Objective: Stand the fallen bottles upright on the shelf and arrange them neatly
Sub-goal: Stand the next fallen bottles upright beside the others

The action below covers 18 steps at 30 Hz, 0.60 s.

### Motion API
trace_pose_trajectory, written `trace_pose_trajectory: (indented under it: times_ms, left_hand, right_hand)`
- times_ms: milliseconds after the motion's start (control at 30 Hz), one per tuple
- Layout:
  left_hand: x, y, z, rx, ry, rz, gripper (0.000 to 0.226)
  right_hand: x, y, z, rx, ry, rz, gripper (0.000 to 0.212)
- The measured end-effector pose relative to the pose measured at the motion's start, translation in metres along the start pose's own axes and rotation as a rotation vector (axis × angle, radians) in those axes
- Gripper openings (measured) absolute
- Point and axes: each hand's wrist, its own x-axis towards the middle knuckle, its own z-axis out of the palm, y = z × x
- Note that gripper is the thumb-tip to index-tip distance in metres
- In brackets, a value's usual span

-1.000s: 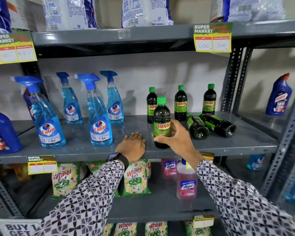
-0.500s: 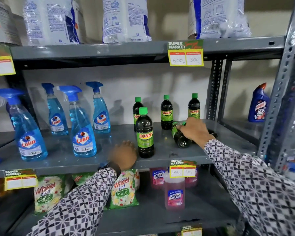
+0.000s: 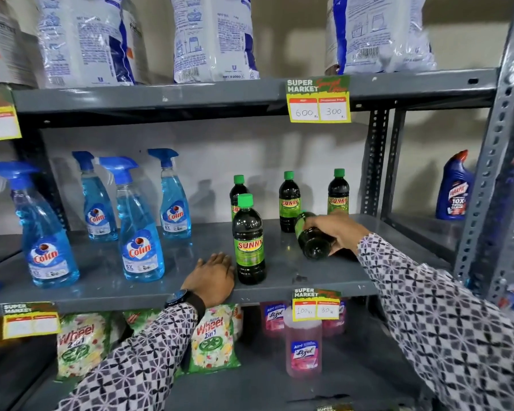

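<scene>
On the grey middle shelf one dark Sunny bottle with a green cap stands upright near the front. Behind it three more stand in a row: one half hidden, one in the middle, one at the right. My right hand is closed around a fallen Sunny bottle, which lies on its side with its base towards me. My hand and sleeve hide whatever lies behind that bottle. Just left of the front bottle, my left hand rests flat on the shelf's front edge, holding nothing.
Several blue Colin spray bottles fill the shelf's left half. A Harpic bottle stands on the neighbouring shelf, past the perforated posts. A steel upright is close on the right. Wheel packets and pink Lizol bottles sit below, detergent bags above.
My right hand let go of the front upright bottle, moved right and closed on a fallen bottle. My view shifted right and closer. The left hand stayed on the shelf edge.
</scene>
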Motion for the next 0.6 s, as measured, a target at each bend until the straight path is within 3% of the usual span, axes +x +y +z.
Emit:
trace_pose_trajectory:
  times_ms: [67, 200, 400, 600]
  left_hand:
    - [0.000, 0.000, -0.001, 0.000, -0.008, -0.002, 0.058]
    - [0.000, 0.000, 0.000, 0.015, -0.009, 0.001, 0.059]
    - [0.000, -0.001, 0.001, 0.039, -0.015, -0.002, 0.059]
    - [-0.001, 0.003, -0.002, -0.023, 0.011, -0.017, 0.057]
  right_hand:
    - [-0.002, -0.004, -0.005, 0.119, 0.018, -0.070, 0.058]
    - [-0.012, -0.008, 0.001, 0.371, 0.000, -0.278, 0.034]
    - [-0.016, 0.011, 0.042, 0.243, 0.070, -0.423, 0.068]
    - [-0.003, 0.038, 0.066, 0.141, 0.153, -0.444, 0.072]
